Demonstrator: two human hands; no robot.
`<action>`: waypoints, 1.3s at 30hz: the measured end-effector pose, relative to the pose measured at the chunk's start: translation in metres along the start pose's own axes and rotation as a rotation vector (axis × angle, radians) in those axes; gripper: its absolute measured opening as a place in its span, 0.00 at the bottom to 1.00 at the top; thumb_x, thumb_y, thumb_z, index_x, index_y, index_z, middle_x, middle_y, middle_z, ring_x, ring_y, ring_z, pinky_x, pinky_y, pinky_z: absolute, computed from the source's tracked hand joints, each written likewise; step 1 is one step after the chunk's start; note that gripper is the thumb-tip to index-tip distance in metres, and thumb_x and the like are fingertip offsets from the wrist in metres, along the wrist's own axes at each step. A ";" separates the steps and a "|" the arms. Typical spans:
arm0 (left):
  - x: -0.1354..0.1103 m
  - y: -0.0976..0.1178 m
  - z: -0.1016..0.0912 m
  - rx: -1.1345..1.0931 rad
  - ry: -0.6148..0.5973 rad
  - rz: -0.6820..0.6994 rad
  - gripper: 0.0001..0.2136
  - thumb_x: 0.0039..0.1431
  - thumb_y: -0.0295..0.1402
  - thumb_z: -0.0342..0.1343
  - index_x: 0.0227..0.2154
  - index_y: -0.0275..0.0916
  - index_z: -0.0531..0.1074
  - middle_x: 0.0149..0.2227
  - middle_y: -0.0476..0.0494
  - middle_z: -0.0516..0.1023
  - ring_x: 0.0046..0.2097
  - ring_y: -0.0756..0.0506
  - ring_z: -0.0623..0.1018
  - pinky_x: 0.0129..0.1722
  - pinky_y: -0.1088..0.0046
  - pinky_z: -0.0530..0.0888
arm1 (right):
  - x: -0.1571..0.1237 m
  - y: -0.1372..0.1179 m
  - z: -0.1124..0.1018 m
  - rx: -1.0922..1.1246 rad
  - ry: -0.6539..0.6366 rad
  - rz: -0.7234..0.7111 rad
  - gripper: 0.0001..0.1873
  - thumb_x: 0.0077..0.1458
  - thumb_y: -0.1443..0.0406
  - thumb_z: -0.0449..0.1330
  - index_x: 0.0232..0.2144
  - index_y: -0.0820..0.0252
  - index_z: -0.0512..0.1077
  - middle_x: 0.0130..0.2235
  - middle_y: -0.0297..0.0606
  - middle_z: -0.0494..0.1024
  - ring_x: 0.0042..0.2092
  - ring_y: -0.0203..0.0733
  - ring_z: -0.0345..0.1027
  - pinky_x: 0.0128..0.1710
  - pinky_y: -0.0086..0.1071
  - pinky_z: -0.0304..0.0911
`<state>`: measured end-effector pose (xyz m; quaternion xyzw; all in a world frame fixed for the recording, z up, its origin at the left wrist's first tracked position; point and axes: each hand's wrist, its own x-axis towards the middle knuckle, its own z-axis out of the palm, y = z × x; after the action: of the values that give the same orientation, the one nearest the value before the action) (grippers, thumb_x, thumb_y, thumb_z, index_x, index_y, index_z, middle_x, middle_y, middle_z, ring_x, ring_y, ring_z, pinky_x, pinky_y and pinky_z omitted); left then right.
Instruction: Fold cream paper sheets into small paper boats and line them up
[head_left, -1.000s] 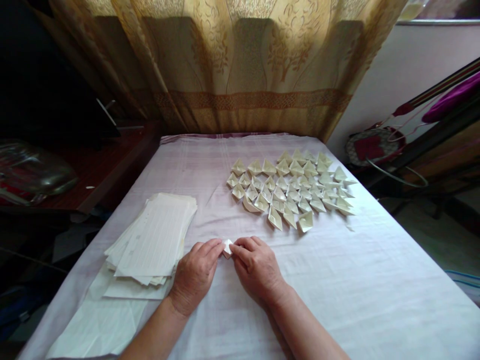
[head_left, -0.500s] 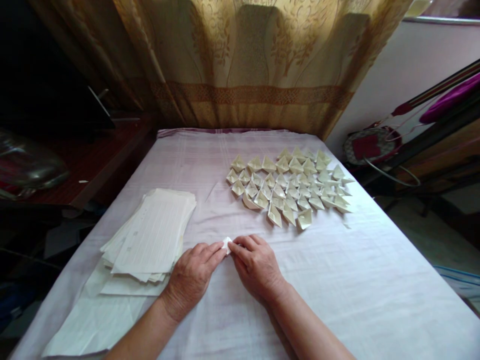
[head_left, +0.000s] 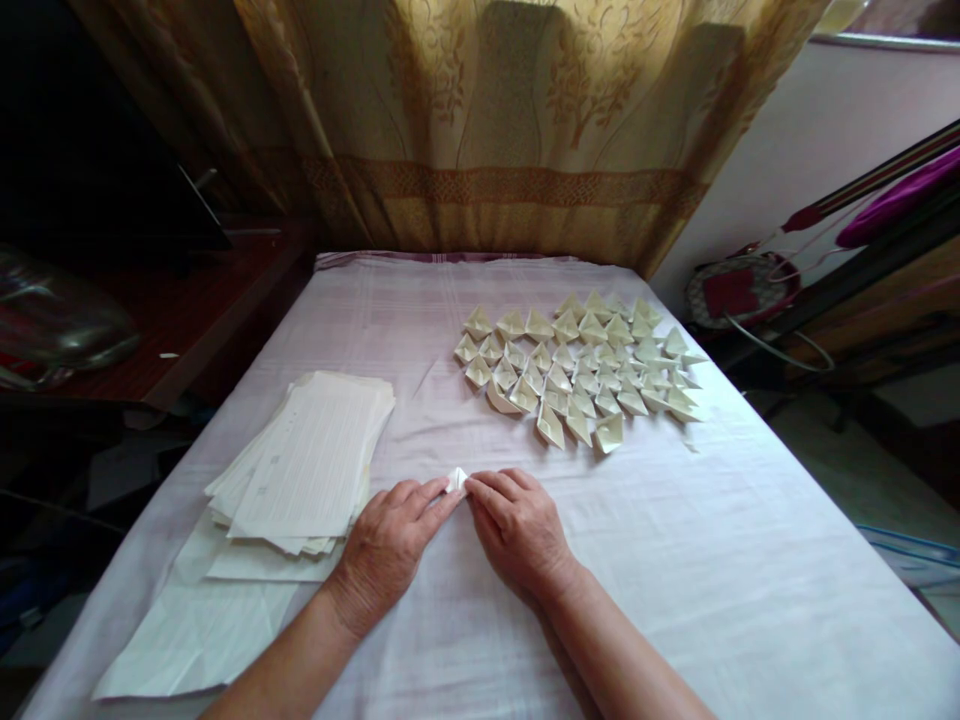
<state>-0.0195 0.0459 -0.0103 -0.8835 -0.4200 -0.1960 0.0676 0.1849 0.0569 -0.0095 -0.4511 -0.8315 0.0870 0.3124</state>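
Observation:
A small folded piece of white paper (head_left: 457,481) lies on the sheet between my two hands, its peak pointing away from me. My left hand (head_left: 396,527) presses its fingertips on the paper's left side. From the right, my right hand (head_left: 520,522) has its fingers drawn together at the other corner. Most of the paper's lower edge is hidden by the fingers. Beyond my right hand stand several folded paper boats (head_left: 556,378), packed in rows. Left of my left hand rests a stack of lined paper sheets (head_left: 307,470).
A pale checked cloth (head_left: 675,560) covers the table. A larger loose sheet (head_left: 199,635) sticks out under the stack. Gold curtains (head_left: 480,110) hang behind. At left is a dark red desk (head_left: 217,300); at right, a bag (head_left: 739,290) sits beyond the table edge.
The fingers have shifted slightly on the folded paper, and my right fingertips sit a little further right, so more of its peak shows. The boats and stack are unchanged.

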 end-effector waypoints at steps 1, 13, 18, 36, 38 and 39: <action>0.000 0.000 0.000 -0.001 -0.004 0.001 0.18 0.66 0.22 0.48 0.54 0.44 0.72 0.51 0.45 0.79 0.45 0.44 0.76 0.41 0.69 0.73 | -0.001 0.000 0.000 -0.009 0.003 0.013 0.14 0.63 0.71 0.54 0.47 0.58 0.75 0.43 0.41 0.80 0.41 0.44 0.69 0.43 0.38 0.67; 0.001 0.002 -0.001 0.034 -0.060 -0.001 0.18 0.67 0.24 0.48 0.54 0.46 0.72 0.53 0.48 0.78 0.46 0.45 0.75 0.39 0.69 0.71 | -0.003 0.001 0.003 -0.048 -0.023 0.062 0.14 0.62 0.70 0.55 0.46 0.55 0.76 0.43 0.40 0.79 0.42 0.43 0.68 0.45 0.37 0.66; 0.001 0.003 -0.002 0.045 -0.095 -0.013 0.18 0.67 0.24 0.50 0.55 0.47 0.71 0.54 0.49 0.78 0.46 0.45 0.75 0.39 0.69 0.71 | -0.003 0.002 0.002 -0.035 -0.008 0.056 0.15 0.62 0.71 0.55 0.47 0.55 0.77 0.43 0.40 0.79 0.42 0.43 0.68 0.45 0.37 0.66; 0.004 0.010 -0.006 0.098 -0.198 -0.025 0.17 0.64 0.23 0.52 0.54 0.43 0.72 0.53 0.47 0.78 0.45 0.44 0.75 0.37 0.68 0.72 | 0.005 0.005 0.005 -0.082 -0.092 0.022 0.15 0.64 0.66 0.56 0.52 0.53 0.73 0.45 0.41 0.77 0.42 0.44 0.66 0.43 0.36 0.62; 0.003 0.012 -0.006 0.108 -0.188 -0.037 0.18 0.64 0.22 0.51 0.54 0.43 0.71 0.52 0.47 0.78 0.45 0.44 0.75 0.37 0.68 0.72 | 0.008 0.005 0.006 -0.139 -0.131 0.035 0.15 0.63 0.65 0.58 0.52 0.51 0.73 0.45 0.41 0.76 0.43 0.45 0.65 0.42 0.36 0.60; 0.003 0.013 -0.005 0.115 -0.178 -0.045 0.19 0.64 0.21 0.50 0.54 0.44 0.71 0.52 0.47 0.78 0.45 0.44 0.75 0.37 0.68 0.72 | 0.009 0.005 0.007 -0.161 -0.141 0.049 0.15 0.62 0.64 0.59 0.51 0.50 0.74 0.45 0.41 0.76 0.43 0.45 0.65 0.41 0.36 0.60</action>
<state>-0.0100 0.0382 -0.0038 -0.8826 -0.4544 -0.0937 0.0762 0.1806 0.0678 -0.0133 -0.4878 -0.8443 0.0594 0.2137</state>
